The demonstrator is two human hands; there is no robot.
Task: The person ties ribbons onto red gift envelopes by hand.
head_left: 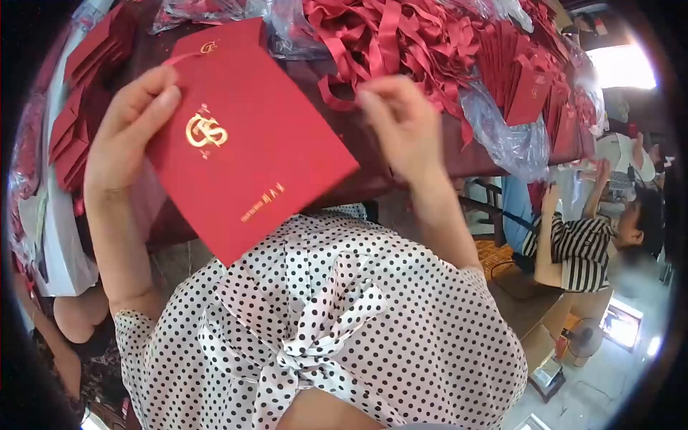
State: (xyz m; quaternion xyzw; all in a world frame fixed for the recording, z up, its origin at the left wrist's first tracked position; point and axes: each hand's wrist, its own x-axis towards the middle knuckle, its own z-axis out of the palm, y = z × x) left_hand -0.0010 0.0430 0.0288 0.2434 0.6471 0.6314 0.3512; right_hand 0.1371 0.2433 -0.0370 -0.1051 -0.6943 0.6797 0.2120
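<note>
My left hand (pixel 132 132) grips the left edge of a flat red paper bag (pixel 251 165) with a gold logo and gold lettering, held tilted above the table edge. A thin red ribbon loop (pixel 183 57) sticks out near the bag's top corner, by my fingertips. My right hand (pixel 401 125) is raised to the right of the bag, and its fingertips pinch the end of a red ribbon (pixel 337 97) that leads back into the ribbon pile. My polka-dot blouse (pixel 344 322) fills the lower part of the view.
A heap of loose red ribbons (pixel 401 36) lies on the dark table behind my hands. Stacks of red bags stand at the left (pixel 79 115) and the right (pixel 530 79), partly in clear plastic (pixel 502 136). A person in a striped top (pixel 580 247) sits at the right.
</note>
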